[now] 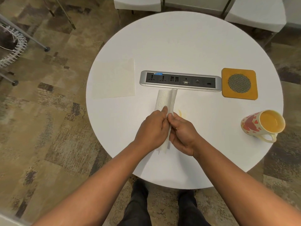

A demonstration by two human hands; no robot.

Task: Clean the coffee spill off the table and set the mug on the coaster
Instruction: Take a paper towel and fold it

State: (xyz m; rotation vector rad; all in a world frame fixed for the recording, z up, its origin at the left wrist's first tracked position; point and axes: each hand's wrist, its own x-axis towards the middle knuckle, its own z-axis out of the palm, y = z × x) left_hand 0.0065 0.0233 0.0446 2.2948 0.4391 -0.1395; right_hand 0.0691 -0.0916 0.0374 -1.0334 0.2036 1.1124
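A white paper towel (165, 99), folded lengthwise, runs from the power strip toward me over the round white table (187, 46). My left hand (152, 130) and my right hand (182, 135) both grip its near part, thumbs pinching it between them. A small yellowish coffee spill (181, 113) shows on the table just right of the towel, beside my right thumb. The mug (262, 125), cream with red hearts and holding yellowish liquid, stands near the table's right edge. The orange square coaster (239, 84) lies behind it, right of the power strip.
A grey power and data strip (180, 81) is set into the table's middle. A flat cream sheet (114, 79) lies at the left. White chairs (138, 4) stand beyond the far edge. My legs show below the near edge.
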